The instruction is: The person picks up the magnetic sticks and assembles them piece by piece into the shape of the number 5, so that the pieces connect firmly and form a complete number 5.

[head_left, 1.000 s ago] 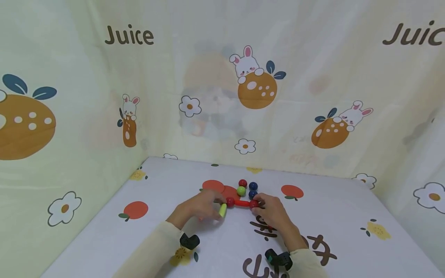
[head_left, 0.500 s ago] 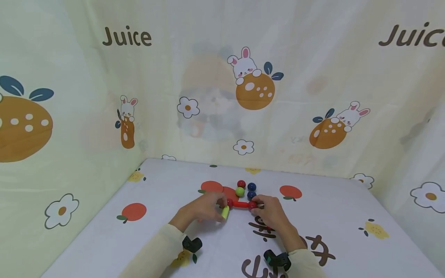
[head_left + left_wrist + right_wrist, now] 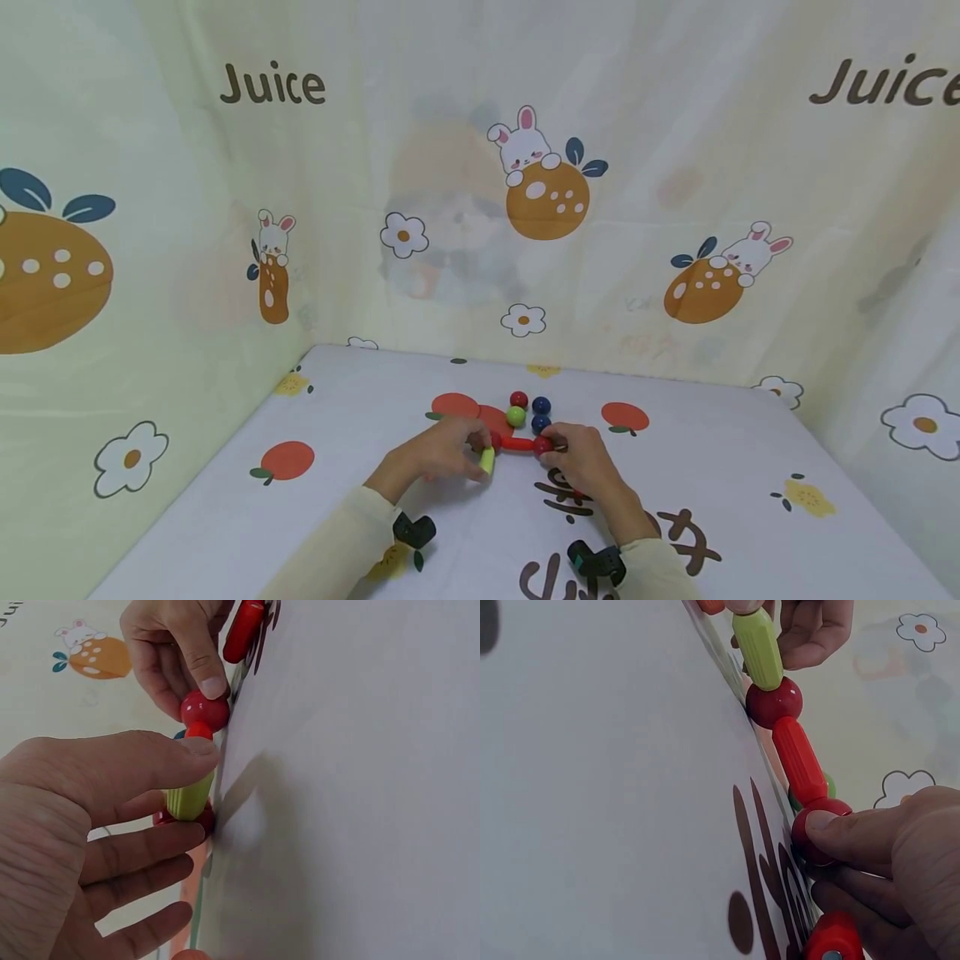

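Observation:
In the head view my left hand (image 3: pixel 442 450) pinches a light green ribbed rod (image 3: pixel 487 461) between thumb and fingers. The rod's far end meets a dark red ball (image 3: pixel 775 703) in the right wrist view; whether it is seated in the ball cannot be told. A red rod (image 3: pixel 517 444) runs from that ball to a second red ball (image 3: pixel 542 446). My right hand (image 3: pixel 585 458) grips this second ball, with the thumb (image 3: pixel 826 825) pressed on its side. Both balls sit low at the cloth.
Behind the joined pieces stand a red ball (image 3: pixel 519 400), a green ball (image 3: pixel 516 416) and two blue balls (image 3: pixel 541 406). Another red rod (image 3: pixel 832 937) lies beneath my right hand. An orange-red piece (image 3: pixel 190 955) shows near my left hand. Printed cloth walls (image 3: pixel 450 333) enclose the table.
The light green rod has shifted slightly right, closer against the left red ball, in my left hand. My right hand keeps its grip on the other ball. The head view has drifted a little.

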Demonstrator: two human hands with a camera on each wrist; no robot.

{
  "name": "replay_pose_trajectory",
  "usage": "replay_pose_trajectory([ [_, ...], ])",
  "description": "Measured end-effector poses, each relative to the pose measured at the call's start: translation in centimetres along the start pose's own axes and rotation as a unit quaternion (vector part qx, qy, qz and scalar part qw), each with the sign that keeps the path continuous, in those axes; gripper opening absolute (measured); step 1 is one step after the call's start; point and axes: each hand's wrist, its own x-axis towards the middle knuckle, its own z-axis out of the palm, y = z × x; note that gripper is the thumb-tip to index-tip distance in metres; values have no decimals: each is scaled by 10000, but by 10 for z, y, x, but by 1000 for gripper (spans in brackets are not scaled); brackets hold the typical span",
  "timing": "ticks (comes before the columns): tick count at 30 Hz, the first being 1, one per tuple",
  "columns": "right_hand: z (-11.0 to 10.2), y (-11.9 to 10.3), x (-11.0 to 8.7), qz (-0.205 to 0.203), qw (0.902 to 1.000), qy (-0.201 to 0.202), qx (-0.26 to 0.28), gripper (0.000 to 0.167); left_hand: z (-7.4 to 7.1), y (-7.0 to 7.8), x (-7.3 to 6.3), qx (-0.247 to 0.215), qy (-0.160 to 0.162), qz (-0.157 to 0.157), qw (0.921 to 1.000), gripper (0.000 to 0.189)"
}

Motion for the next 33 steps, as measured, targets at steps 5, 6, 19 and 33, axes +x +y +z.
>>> replay_pose_trajectory([
  [5, 0, 0, 0, 41, 10000, 11, 2, 35, -1, -1, 1, 0, -41, 78, 10000, 35],
  [6, 0, 0, 0, 50, 10000, 12, -2, 36, -1, -1, 1, 2, -41, 71, 10000, 36],
  [19, 2, 3, 1, 96, 10000, 12, -21, 36, -3, 2, 1, 211, -30, 32, 9998, 39],
  [33, 1, 2, 1, 103, 9999, 17, -66, 36, -12, 9, 19, 266, 254, -61, 9993, 28],
])
